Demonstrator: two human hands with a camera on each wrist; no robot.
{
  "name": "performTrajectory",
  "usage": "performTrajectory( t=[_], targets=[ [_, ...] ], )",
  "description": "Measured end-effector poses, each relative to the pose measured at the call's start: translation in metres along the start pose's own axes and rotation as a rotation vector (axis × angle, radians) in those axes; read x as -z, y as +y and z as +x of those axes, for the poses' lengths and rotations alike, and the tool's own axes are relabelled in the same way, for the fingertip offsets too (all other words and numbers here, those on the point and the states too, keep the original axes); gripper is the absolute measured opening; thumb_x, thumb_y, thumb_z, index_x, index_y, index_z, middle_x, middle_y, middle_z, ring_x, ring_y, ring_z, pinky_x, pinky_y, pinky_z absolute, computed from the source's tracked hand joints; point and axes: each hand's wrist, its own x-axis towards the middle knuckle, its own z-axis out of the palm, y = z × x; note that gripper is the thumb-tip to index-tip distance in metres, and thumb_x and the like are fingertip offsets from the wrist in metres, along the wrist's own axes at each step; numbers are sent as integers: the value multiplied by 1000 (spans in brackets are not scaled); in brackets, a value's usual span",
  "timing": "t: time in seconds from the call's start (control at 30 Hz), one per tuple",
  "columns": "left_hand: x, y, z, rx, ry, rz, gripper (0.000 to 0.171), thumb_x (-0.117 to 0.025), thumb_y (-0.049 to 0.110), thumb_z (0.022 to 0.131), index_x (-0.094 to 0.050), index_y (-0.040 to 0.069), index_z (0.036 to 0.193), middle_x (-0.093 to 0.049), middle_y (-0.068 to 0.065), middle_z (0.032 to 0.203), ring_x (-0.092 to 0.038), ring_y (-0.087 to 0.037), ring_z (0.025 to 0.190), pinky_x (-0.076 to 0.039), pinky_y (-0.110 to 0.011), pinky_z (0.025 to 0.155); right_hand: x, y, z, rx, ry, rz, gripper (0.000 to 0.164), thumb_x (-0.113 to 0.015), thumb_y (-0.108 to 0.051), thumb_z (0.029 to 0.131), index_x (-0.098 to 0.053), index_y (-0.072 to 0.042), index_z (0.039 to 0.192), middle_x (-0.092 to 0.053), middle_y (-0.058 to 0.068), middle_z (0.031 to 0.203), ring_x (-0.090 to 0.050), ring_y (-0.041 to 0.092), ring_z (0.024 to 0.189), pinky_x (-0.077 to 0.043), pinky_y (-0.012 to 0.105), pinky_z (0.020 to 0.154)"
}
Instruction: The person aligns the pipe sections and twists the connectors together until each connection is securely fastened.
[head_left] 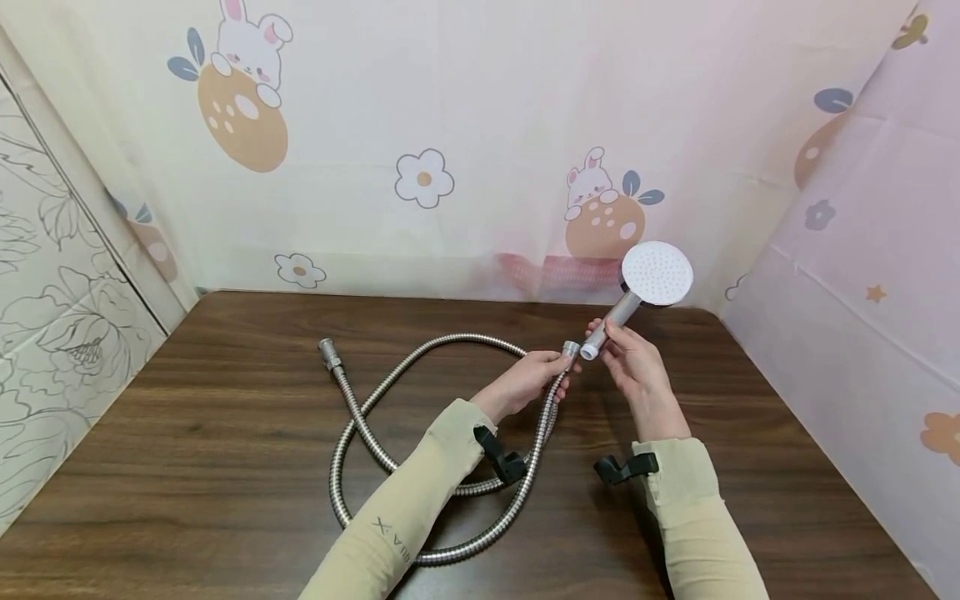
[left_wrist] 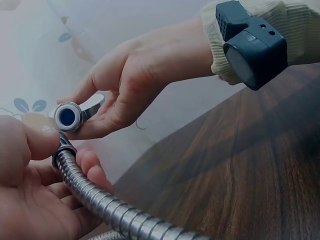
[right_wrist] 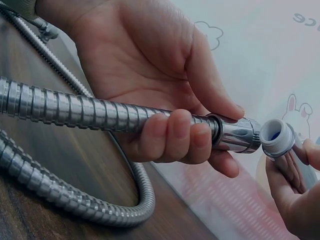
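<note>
My left hand grips one end of a ribbed metal shower hose, with fingers curled round it just below its chrome nut. In my right hand is a handheld shower head, held by its silver handle, its round white spray face up and away. The white threaded end of the handle points down toward the hose nut, close beside it and at an angle to it. The rest of the hose lies looped on the table, its other end fitting at the left.
The dark wooden table runs back to a hanging cloth printed with rabbits and flowers. Another patterned cloth hangs along the right side. A black wrist mount sits on the left sleeve, another on the right.
</note>
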Motion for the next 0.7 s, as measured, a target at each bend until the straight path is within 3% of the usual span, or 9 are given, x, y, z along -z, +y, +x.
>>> performTrajectory(
  t=[0.47, 0.7],
  targets=[
    [0, 2, -5, -41, 59, 26, 36, -44, 21, 97, -55, -10, 112, -57, -4, 73, -43, -9, 53, -38, -20, 51, -7, -4, 2, 66, 13, 103, 9, -55, -3, 88, -58, 3, 94, -66, 12, 87, -64, 19, 88, -49, 26, 82],
    [0, 3, -9, -65, 33, 58, 29, -46, 18, 96, -57, -6, 107, -59, -2, 72, -42, -8, 52, -36, -20, 51, -11, -3, 3, 85, 24, 135, 7, -56, 0, 86, -58, 3, 92, -66, 13, 86, -65, 21, 87, -50, 28, 83]
  ],
)
